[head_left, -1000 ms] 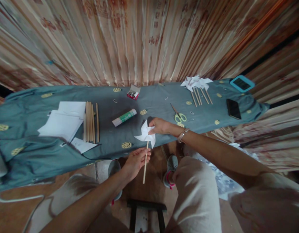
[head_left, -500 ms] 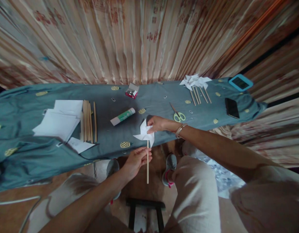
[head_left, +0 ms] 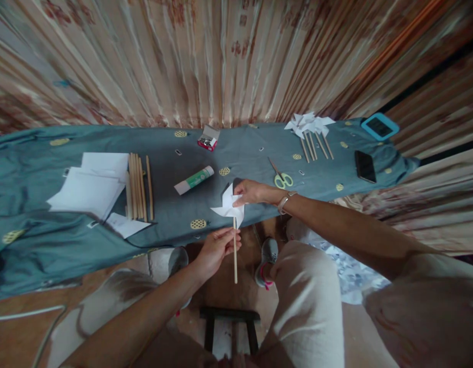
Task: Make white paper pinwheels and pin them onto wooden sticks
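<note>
A white paper pinwheel (head_left: 229, 205) on a thin wooden stick (head_left: 235, 263) is held at the front edge of the cloth-covered table. My left hand (head_left: 218, 250) pinches the stick below the paper blades. At the pinwheel's right side, the fingers of my right hand (head_left: 248, 193) are closed on the paper near its centre; the fingertips are partly hidden. A glue stick (head_left: 195, 180) lies on the table beyond my hands to the left. Scissors with pale green handles (head_left: 283, 180) lie just beyond my right wrist.
White paper sheets (head_left: 86, 189) are stacked at the left beside several wooden sticks (head_left: 138, 189). A small red box of metal pins (head_left: 208, 138) stands open at the back. Finished pinwheels (head_left: 308, 125), a phone (head_left: 365, 166) and a blue-framed device (head_left: 380, 126) lie right. A dark stool (head_left: 230, 314) is below.
Both hands keep their hold on the pinwheel. The stick's lower end has shifted slightly up and right, and the whole view has moved a little.
</note>
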{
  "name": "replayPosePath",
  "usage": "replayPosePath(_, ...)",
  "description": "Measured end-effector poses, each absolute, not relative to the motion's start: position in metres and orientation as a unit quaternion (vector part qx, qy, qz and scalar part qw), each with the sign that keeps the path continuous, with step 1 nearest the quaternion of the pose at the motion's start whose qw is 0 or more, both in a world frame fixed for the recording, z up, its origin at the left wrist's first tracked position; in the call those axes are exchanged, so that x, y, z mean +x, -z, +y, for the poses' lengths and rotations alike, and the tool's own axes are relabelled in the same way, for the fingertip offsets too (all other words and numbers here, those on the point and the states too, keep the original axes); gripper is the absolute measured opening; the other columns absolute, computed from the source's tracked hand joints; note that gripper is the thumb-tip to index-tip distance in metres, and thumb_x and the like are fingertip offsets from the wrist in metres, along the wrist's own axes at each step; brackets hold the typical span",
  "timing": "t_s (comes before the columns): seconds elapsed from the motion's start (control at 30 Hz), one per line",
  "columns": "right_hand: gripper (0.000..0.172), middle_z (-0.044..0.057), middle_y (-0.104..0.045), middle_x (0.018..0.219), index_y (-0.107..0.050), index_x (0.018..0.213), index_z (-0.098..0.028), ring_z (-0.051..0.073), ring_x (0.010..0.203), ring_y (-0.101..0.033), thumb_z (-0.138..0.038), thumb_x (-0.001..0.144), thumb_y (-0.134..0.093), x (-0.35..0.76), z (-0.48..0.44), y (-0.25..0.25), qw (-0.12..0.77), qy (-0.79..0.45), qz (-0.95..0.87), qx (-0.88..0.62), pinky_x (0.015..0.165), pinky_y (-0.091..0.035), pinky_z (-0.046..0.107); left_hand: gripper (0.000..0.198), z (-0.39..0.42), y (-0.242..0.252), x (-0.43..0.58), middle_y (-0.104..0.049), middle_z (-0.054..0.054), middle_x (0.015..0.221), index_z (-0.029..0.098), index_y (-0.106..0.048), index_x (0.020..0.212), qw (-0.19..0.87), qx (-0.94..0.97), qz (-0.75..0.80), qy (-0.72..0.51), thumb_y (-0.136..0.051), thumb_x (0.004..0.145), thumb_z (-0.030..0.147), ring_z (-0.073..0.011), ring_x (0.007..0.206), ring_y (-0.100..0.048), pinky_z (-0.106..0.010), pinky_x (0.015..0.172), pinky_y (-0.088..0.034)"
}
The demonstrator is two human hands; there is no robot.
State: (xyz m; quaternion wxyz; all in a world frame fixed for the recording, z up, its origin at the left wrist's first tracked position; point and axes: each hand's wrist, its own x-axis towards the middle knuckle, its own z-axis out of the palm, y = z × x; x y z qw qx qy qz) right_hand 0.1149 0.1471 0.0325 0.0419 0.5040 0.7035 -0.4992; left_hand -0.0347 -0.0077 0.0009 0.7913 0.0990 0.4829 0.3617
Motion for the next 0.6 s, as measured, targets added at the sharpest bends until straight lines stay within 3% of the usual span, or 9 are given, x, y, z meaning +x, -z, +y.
replayPosePath(0.3, 0.018, -0.006, -0.048, 0.053, -0.063, 0.064, -0.014, 0.008, 0.054, -0.04, -0.029, 0.06, -0.072, 0.115, 0.145, -0.038, 0.044, 0.508, 0.696, 0.505, 0.053, -0.029, 0.023, 0.011, -0.008, -0.002, -0.032, -0.068, -0.004, 0.066, 0.01, -0.072, 0.076, 0.787, 0.104, 0.483, -0.369, -0.079, 0.075, 0.019, -0.009, 0.057, -0.062, -0.022, 0.063, -0.051)
replayPosePath(0.6, 0.026, -0.006, -0.05, 0.057, -0.064, 0.067, -0.013, 0.008, 0.056, -0.041, -0.036, 0.058, -0.073, 0.119, 0.146, -0.03, 0.03, 0.513, 0.704, 0.49, 0.054, -0.029, 0.022, 0.024, -0.005, 0.003, -0.047, -0.065, -0.003, 0.063, 0.009, -0.073, 0.076, 0.782, 0.141, 0.481, -0.37, -0.084, 0.065, 0.027, -0.0072, 0.052, -0.057, -0.02, 0.055, -0.044)
